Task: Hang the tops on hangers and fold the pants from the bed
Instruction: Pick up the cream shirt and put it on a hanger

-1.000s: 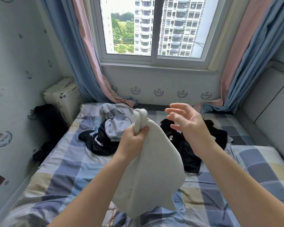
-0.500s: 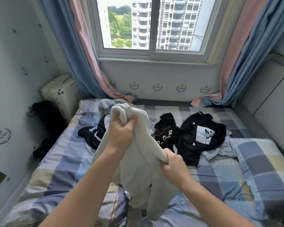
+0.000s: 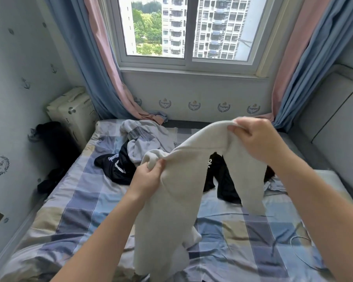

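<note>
Gripping a cream garment (image 3: 181, 180) above the middle of the bed (image 3: 80, 200), the left hand (image 3: 149, 178) bunches one end low while the right hand (image 3: 253, 139) pinches the other end higher. Black clothes (image 3: 114, 165) and a grey garment (image 3: 143, 139) lie near the bed's far edge.

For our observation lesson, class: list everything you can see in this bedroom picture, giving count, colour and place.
cream garment: 1, cream, held up over the bed
black clothes: 2 heaps, black, on the bed; one left of the garment, one behind it
grey top: 1, pale grey, crumpled at the bed's far end
bed: 1, blue and beige checked sheet, middle
suitcase: 1, cream, far left corner
curtains: 2 sides, blue and pink, flanking the window
window: 1, white frame, far wall
left hand: 1, grips the garment low
right hand: 1, grips it higher
</note>
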Tool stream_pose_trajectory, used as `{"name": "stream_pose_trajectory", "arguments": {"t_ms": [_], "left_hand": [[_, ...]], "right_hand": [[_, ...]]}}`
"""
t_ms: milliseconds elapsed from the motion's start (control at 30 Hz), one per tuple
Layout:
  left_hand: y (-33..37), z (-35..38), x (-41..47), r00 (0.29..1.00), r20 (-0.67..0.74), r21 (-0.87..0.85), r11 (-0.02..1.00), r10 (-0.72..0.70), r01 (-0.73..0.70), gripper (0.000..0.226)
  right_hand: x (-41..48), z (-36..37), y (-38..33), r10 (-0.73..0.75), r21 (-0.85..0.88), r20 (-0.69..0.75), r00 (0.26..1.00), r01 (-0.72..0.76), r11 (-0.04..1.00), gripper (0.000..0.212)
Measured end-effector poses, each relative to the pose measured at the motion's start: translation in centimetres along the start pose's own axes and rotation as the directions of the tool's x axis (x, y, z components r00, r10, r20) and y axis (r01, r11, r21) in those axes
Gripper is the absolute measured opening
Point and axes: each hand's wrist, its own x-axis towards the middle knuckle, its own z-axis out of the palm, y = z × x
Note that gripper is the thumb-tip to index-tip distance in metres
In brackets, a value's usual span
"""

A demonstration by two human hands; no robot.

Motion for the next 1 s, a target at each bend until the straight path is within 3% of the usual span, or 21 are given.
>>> {"name": "stream_pose_trajectory", "arguments": {"t_ms": [133, 233, 300, 500, 600, 700, 767, 867, 933, 1000], "left_hand": [[0.6, 0.4, -0.9, 0.986, 0.159, -0.115, 0.991, -0.043, 0.062, 0.025], [1.6, 0.3, -1.2, 0.979, 0.190, -0.210, 0.971, -0.074, 0.114, 0.027], [2.2, 0.0, -1.2, 0.980, 0.172, -0.279, 0.950, -0.097, 0.143, 0.030], [3.2, 0.0, -0.9, 0.988, 0.038, -0.387, 0.910, -0.147, 0.150, 0.033], [3.7, 0.5, -0.8, 0.985, -0.012, -0.471, 0.869, -0.173, 0.147, 0.033], [4.3, 1.1, -1.0, 0.986, -0.037, -0.554, 0.824, -0.165, 0.117, 0.034], [4.5, 1.6, -1.1, 0.989, -0.032, -0.597, 0.797, -0.143, 0.096, 0.029], [4.7, 2.1, -1.3, 0.988, 0.016, -0.603, 0.787, -0.153, 0.132, 0.037], [4.5, 2.2, -1.0, 0.986, 0.015, -0.580, 0.802, -0.166, 0.144, 0.034], [3.9, 2.0, -0.5, 0.984, -0.019, -0.554, 0.821, -0.178, 0.137, 0.027]], "right_hand": [[3.6, 1.4, -0.5, 0.061, -0.061, 0.005, 0.998, -0.061, 0.996, 0.022], [4.6, 4.1, -0.6, 0.219, -0.076, 0.060, 0.974, -0.214, 0.974, 0.023], [4.1, 5.7, -0.8, 0.275, -0.007, 0.108, 0.955, -0.276, 0.961, 0.030], [-3.1, 9.1, -2.6, 0.141, 0.376, 0.124, 0.982, -0.178, 0.909, 0.033], [-7.9, 11.2, -3.1, 0.253, 0.538, 0.210, 0.944, -0.328, 0.777, 0.065], [-11.4, 13.9, -2.7, 0.389, 0.608, 0.398, 0.831, -0.556, 0.567, 0.106], [-12.9, 15.4, -2.0, 0.439, 0.646, 0.499, 0.747, -0.658, 0.386, 0.097], [-13.8, 16.5, -0.8, 0.436, 0.632, 0.644, 0.629, -0.758, 0.159, 0.061], [-13.4, 16.6, -0.2, 0.468, 0.641, 0.629, 0.621, -0.755, 0.139, 0.046], [-12.4, 15.9, 0.3, 0.526, 0.666, 0.543, 0.655, -0.717, 0.206, 0.035]]}}
